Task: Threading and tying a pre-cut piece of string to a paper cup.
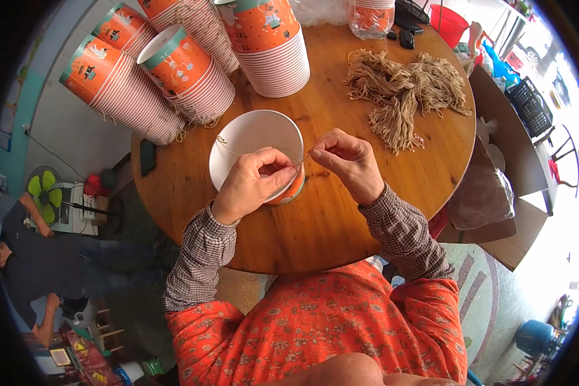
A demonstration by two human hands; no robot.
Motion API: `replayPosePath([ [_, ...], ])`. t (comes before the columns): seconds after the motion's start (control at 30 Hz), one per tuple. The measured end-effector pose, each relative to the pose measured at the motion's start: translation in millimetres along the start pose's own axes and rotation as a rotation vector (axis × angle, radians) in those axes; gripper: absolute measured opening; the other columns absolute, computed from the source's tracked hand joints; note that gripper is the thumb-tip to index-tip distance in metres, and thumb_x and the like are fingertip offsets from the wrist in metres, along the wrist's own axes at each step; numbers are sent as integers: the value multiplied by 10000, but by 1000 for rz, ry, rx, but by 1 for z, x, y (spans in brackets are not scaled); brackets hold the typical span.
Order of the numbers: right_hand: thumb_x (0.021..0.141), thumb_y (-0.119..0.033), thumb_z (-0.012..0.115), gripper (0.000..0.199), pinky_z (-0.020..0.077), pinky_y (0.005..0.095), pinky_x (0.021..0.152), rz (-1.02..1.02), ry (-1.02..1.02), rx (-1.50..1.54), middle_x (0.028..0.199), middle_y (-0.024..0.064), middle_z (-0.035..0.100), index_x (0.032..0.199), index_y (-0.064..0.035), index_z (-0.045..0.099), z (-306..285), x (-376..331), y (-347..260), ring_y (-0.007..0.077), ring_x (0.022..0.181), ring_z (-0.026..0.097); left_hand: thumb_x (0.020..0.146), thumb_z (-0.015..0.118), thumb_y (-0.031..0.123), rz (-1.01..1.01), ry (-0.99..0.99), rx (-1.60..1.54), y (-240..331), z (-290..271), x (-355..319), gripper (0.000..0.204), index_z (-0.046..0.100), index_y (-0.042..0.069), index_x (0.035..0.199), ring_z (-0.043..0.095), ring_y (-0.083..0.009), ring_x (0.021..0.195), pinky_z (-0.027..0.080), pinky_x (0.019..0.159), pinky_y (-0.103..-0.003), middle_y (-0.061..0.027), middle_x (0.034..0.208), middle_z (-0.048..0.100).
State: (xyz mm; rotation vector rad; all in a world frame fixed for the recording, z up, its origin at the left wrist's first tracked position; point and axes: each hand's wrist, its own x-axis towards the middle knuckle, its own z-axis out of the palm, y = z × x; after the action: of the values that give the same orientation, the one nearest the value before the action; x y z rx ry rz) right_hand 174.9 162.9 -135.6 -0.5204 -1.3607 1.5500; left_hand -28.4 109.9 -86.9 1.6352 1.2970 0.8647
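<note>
A large white-lined paper bucket [257, 125] with an orange outside stands tilted on the table in front of me. My left hand [256, 181] is at its near right rim, thumb and forefinger pinched on a thin tan string [300, 162]. Just right of the rim, my right hand [350, 165] is closed in a pinch on the string too. A short knotted end of string [222, 139] shows inside the bucket's left wall. To the far right lies a loose bundle of tan strings [405, 93].
Tall stacks of orange paper buckets [273, 61] crowd the far left of the round wooden table [341, 225]. Dark small items [406, 38] lie near its far edge. An open cardboard box [505, 154] stands to the right. Another person [45, 270] is at the left.
</note>
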Motion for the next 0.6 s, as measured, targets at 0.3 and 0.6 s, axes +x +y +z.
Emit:
replayPosePath([
  [0.3, 730, -36, 701, 147, 475, 323, 695, -445, 165, -753, 861, 70, 574, 848, -60, 617, 2, -12, -18, 223, 788, 578, 933, 592, 188, -213, -61, -585, 3, -8, 2, 172, 602, 19, 900, 522, -58, 689, 454, 659, -208, 7, 755, 576],
  [0.6, 731, -22, 735, 138, 454, 300, 647, -494, -33, -614, 839, 70, 565, 850, -50, 673, 23, 7, -24, 208, 737, 554, 926, 593, 101, -174, -47, -647, 9, 3, 2, 178, 634, -52, 1008, 551, -90, 738, 473, 703, -220, -38, 853, 622],
])
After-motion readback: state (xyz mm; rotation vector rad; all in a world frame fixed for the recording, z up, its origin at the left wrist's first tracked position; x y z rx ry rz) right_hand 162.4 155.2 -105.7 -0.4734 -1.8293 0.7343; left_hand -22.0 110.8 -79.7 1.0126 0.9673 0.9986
